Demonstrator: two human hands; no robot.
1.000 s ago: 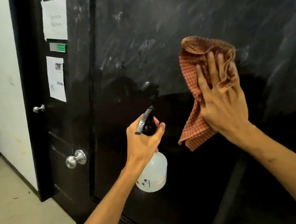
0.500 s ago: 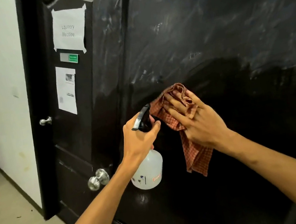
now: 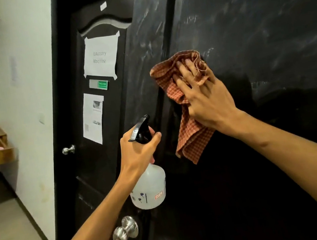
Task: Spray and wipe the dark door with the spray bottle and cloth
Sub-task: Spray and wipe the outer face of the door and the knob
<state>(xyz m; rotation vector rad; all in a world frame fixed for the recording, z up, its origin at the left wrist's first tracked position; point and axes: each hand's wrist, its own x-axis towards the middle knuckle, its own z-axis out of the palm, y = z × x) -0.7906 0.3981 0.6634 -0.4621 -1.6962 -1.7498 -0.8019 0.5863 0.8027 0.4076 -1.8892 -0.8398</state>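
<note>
Right grip (image 3: 206,101) flat over cloth (image 3: 193,141) on door (image 3: 262,20); left grip (image 3: 137,152) round spray bottle (image 3: 149,187).

Orange-red and cream check on the cloth (image 3: 193,143) under the right hand (image 3: 206,101). The dark door (image 3: 264,30) shows glossy black, with pale grey smears above that hand. In the left hand (image 3: 137,152), the spray bottle (image 3: 150,187): cloudy white with a black trigger top. Silver knob (image 3: 125,231) below it; white paper sign (image 3: 101,57) and green tag (image 3: 103,84) off to its left.

Left hand (image 3: 137,151) curled gripping, right hand (image 3: 207,100) pressing flat
</note>
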